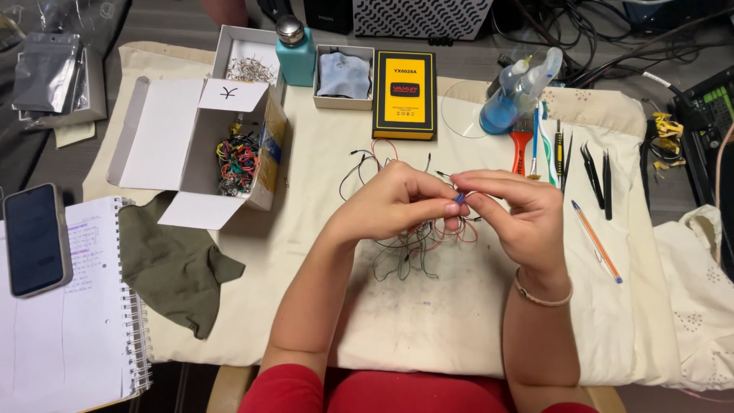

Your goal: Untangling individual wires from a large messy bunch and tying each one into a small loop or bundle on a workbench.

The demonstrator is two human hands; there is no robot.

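Observation:
My left hand (394, 205) and my right hand (516, 218) meet over the middle of a cream cloth mat (459, 321). Both pinch a tiny blue component (460, 198) between their fingertips. Under and behind the hands lies a loose tangle of thin jumper wires (405, 252) in red, green, black and white. A thin bracelet circles my right wrist.
An open white cardboard box (195, 145) with coloured wires stands at the left, an olive cloth (176, 264) below it. A teal pump bottle (294, 53), yellow-black box (404, 93), blue squeeze bottle (508, 95), brushes, tweezers (596, 172), an orange pen (596, 241), a phone (34, 239) on a spiral notebook (69, 313).

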